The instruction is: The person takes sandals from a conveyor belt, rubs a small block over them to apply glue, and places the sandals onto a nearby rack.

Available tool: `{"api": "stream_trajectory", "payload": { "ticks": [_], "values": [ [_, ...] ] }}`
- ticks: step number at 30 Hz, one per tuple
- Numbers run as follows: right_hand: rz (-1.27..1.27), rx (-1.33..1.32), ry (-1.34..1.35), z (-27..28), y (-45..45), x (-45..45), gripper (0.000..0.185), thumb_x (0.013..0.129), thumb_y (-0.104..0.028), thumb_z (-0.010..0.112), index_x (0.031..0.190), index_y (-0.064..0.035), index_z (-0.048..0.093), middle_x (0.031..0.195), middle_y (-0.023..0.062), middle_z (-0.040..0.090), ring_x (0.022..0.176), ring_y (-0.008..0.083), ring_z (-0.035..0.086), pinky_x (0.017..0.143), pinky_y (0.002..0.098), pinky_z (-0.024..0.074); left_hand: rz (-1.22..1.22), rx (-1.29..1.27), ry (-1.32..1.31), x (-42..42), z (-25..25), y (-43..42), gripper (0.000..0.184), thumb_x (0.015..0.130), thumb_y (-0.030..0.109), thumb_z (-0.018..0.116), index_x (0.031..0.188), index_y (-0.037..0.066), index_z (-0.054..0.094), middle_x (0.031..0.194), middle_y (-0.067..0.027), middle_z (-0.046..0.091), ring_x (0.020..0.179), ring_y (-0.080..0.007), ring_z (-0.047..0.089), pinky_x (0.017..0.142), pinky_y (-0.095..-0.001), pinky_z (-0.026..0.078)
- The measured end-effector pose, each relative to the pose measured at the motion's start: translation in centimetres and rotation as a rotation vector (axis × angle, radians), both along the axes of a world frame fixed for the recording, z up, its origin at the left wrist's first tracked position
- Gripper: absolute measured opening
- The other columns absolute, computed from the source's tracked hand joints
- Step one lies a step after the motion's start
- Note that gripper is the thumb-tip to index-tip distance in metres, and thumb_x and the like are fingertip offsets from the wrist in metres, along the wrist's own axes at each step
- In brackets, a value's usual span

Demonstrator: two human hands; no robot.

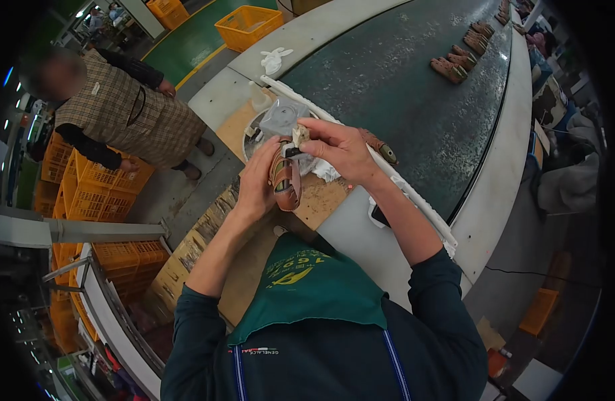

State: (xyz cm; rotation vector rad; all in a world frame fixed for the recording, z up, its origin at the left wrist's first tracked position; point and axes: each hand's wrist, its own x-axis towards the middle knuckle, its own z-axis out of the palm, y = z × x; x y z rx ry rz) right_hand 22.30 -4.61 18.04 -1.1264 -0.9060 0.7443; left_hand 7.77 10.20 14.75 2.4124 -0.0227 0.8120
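Observation:
A brown strappy shoe (285,179) is gripped in my left hand (255,175), its toe pointing toward me. The fingers of my right hand (337,148) pinch a small off-white lump (300,135) right at the shoe's heel end; whether it is cloth or rubber I cannot tell. A dark patch shows at the shoe's opening just below it. Behind my hands is a round container (250,127) with a clear plastic lid or bag (284,115) over it. Crumpled white tissue (326,170) lies beside my right wrist.
A green conveyor belt (388,73) carries several brown shoes (448,69) at its far end. Another shoe (380,146) lies on it behind my right wrist. White cloth (275,60) rests on the pale rim. At left stands a person in a checked apron (130,110) near yellow crates (97,194).

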Motion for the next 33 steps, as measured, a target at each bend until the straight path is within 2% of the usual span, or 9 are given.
{"api": "stream_trajectory", "payload": {
  "ticks": [6, 8, 11, 15, 20, 26, 28, 29, 33],
  "values": [
    [0.045, -0.08, -0.15, 3.0, 0.9, 0.4, 0.041, 0.083, -0.005, 0.061, 0.123, 0.0005, 0.051, 0.104, 0.0044, 0.06, 0.091, 0.0078, 0.055, 0.079, 0.0218, 0.0469, 0.032, -0.301, 0.293, -0.8, 1.1, 0.4, 0.061, 0.065, 0.006, 0.071, 0.12, 0.002, 0.044, 0.119, -0.0159, 0.052, 0.109, -0.0328, 0.051, 0.091, -0.036, 0.042],
    [0.049, -0.055, -0.178, 3.8, 1.4, 0.8, 0.041, 0.083, -0.005, 0.061, 0.122, 0.0001, 0.051, 0.104, 0.0043, 0.06, 0.091, 0.0076, 0.055, 0.079, 0.0217, 0.0469, -0.026, -0.479, 0.555, -1.0, 2.5, 0.6, 0.057, 0.067, 0.008, 0.071, 0.117, 0.002, 0.044, 0.115, -0.0147, 0.054, 0.105, -0.0267, 0.054, 0.088, -0.035, 0.043],
    [0.041, -0.005, -0.198, 4.4, 2.1, 1.2, 0.039, 0.083, -0.006, 0.063, 0.121, -0.0014, 0.053, 0.099, 0.0022, 0.06, 0.086, 0.0056, 0.053, 0.075, 0.0202, 0.0458, -0.085, -0.602, 0.717, -1.7, 5.3, 0.4, 0.057, 0.071, 0.01, 0.07, 0.121, 0.002, 0.043, 0.112, -0.0115, 0.055, 0.105, -0.0196, 0.053, 0.088, -0.0334, 0.043],
    [0.05, 0.044, -0.223, 4.4, 2.7, 1.8, 0.038, 0.082, -0.008, 0.064, 0.119, -0.0022, 0.055, 0.096, 0.0005, 0.061, 0.082, 0.0039, 0.052, 0.073, 0.019, 0.045, -0.279, -0.801, 0.63, -2.8, 4.5, 1.4, 0.062, 0.075, 0.017, 0.07, 0.127, 0.002, 0.038, 0.114, -0.0083, 0.054, 0.106, -0.0169, 0.051, 0.089, -0.0321, 0.042],
    [0.043, 0.007, -0.17, 3.5, 2.7, 1.1, 0.038, 0.082, -0.007, 0.063, 0.119, -0.002, 0.055, 0.097, 0.0006, 0.061, 0.082, 0.0041, 0.052, 0.073, 0.0191, 0.0451, -0.423, -1.386, 0.429, -4.0, 4.2, 1.4, 0.067, 0.082, 0.031, 0.061, 0.133, 0.0, 0.032, 0.115, -0.009, 0.053, 0.105, -0.016, 0.052, 0.089, -0.0289, 0.042],
    [0.078, -0.035, -0.078, 2.6, 2.0, -1.1, 0.038, 0.083, -0.008, 0.062, 0.12, -0.0023, 0.054, 0.095, 0.0001, 0.06, 0.081, 0.0039, 0.052, 0.071, 0.0191, 0.0451, -0.266, -1.612, 0.298, -3.6, 4.5, 0.3, 0.055, 0.086, 0.037, 0.054, 0.122, -0.003, 0.042, 0.103, -0.0126, 0.058, 0.087, -0.0183, 0.061, 0.075, -0.0317, 0.053],
    [0.093, -0.04, -0.035, 2.5, 1.6, -1.9, 0.038, 0.083, -0.008, 0.062, 0.12, -0.0022, 0.054, 0.094, -0.0001, 0.06, 0.081, 0.0039, 0.052, 0.071, 0.0192, 0.0451, 0.001, -1.679, 0.288, -3.6, 4.2, 0.2, 0.049, 0.088, 0.037, 0.052, 0.117, -0.002, 0.045, 0.096, -0.0127, 0.061, 0.078, -0.0189, 0.064, 0.063, -0.0289, 0.055],
    [0.111, -0.031, -0.054, 2.5, 1.5, -1.9, 0.04, 0.083, -0.006, 0.062, 0.121, -0.0015, 0.053, 0.099, 0.0016, 0.06, 0.084, 0.005, 0.054, 0.073, 0.0193, 0.0459, -0.111, -1.642, 0.349, -3.8, 4.0, 0.9, 0.043, 0.089, 0.037, 0.05, 0.111, 0.0, 0.049, 0.087, -0.0131, 0.062, 0.063, -0.0182, 0.063, 0.045, -0.0247, 0.052],
    [0.15, -0.048, -0.179, 3.7, 0.7, -1.5, 0.041, 0.082, -0.004, 0.063, 0.121, 0.0001, 0.052, 0.101, 0.0041, 0.06, 0.086, 0.0079, 0.055, 0.075, 0.0212, 0.0462, -0.106, -1.728, 0.432, -3.1, 4.1, 1.5, 0.042, 0.088, 0.039, 0.049, 0.108, 0.002, 0.052, 0.079, -0.0137, 0.062, 0.054, -0.0169, 0.061, 0.036, -0.0216, 0.047]
  ]
}}
